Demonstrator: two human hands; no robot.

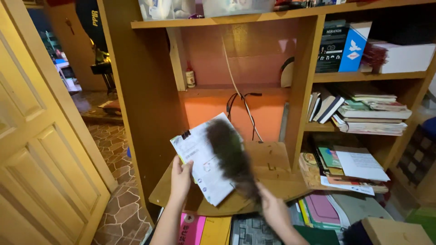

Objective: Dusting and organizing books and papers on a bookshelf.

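Note:
My left hand [180, 178] grips the lower left edge of a white stack of printed papers [202, 161] held with a black clip, tilted in front of a wooden shelf unit. My right hand [271, 208] holds the handle of a dark brown feather duster [231, 154]. Its blurred feathers lie across the right side of the papers. Both hands hover over the wooden desk board [272, 174] of the unit.
Stacked books [370, 113] and loose papers [359, 165] fill the right-hand shelves, with boxes [343, 45] above. Black cables [243, 106] hang at the orange back panel. A small bottle [190, 77] stands on the inner shelf. A yellow door [41, 159] is at left, over a stone-patterned floor [120, 181].

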